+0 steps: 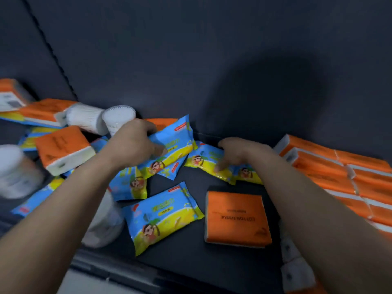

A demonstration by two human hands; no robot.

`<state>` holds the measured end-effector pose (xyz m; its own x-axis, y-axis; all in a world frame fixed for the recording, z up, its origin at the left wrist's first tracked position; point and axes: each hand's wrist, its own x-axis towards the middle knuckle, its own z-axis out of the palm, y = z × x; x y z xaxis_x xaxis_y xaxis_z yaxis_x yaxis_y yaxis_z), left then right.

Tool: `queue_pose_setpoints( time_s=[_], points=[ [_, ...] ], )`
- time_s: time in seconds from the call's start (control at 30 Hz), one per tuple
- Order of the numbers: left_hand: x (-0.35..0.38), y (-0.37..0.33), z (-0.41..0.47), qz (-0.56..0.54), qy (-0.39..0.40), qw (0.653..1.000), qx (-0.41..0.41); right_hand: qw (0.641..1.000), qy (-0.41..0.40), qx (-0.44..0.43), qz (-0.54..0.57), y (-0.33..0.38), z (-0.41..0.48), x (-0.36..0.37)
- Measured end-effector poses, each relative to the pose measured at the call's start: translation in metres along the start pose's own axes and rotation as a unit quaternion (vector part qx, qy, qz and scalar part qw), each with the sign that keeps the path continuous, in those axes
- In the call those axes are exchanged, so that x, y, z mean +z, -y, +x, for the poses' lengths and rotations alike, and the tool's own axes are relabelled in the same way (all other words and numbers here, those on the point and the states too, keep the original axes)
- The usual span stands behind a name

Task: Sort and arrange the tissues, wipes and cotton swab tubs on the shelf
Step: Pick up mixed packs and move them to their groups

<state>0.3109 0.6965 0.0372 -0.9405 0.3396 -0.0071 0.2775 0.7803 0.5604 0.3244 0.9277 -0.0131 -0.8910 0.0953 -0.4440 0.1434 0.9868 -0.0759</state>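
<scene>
Head view: the left hand (135,145) grips a wipes pack (171,143) by its upper edge, fingers curled over the top and thumb on the front. It looks to be lifting the pack clear of the heap. The right hand (235,154) arches over a second wipes pack (206,161), fingers at its far edge and thumb pressed on the near side, probably gathering wipes into one group. A third wipes pack (161,217) and one tissue pack (237,217) lie loose nearer the front. To the right, orange tissue packs (339,172) already sit in tidy rows. At the left, cotton swab tubs (118,118) lie tipped among mixed packs, unsorted. All rest on a dark shelf (191,257) against a dim grey back panel (212,60).
</scene>
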Motion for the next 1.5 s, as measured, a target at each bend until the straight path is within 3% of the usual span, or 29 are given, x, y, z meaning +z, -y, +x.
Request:
queue_pose_setpoints(
  time_s=[0.17, 0.47, 0.57, 0.77, 1.1, 1.5],
  points=[
    [-0.006, 0.0, -0.02, -0.029, -0.035, 0.999, -0.029, 0.998, -0.037, -0.045, 0.023, 0.0, -0.002, -0.009],
    [-0.044, 0.009, -0.054, -0.141, -0.127, 0.982, -0.009, 0.949, -0.287, -0.11, 0.071, 0.026, -0.067, -0.07],
    [-0.066, 0.026, -0.071, -0.149, -0.171, 0.974, -0.002, 0.927, -0.337, -0.14, 0.084, 0.058, -0.083, -0.076],
    [-0.125, 0.104, -0.122, -0.111, -0.235, 0.966, 0.004, 0.907, -0.357, -0.206, 0.087, 0.164, -0.1, -0.072],
    [-0.236, 0.28, -0.198, -0.105, -0.283, 0.952, -0.055, 0.881, -0.365, -0.291, 0.074, 0.394, -0.098, -0.059],
    [-0.306, 0.407, -0.237, -0.101, -0.351, 0.917, -0.16, 0.877, -0.307, -0.367, 0.034, 0.56, -0.053, -0.06]
  ],
)
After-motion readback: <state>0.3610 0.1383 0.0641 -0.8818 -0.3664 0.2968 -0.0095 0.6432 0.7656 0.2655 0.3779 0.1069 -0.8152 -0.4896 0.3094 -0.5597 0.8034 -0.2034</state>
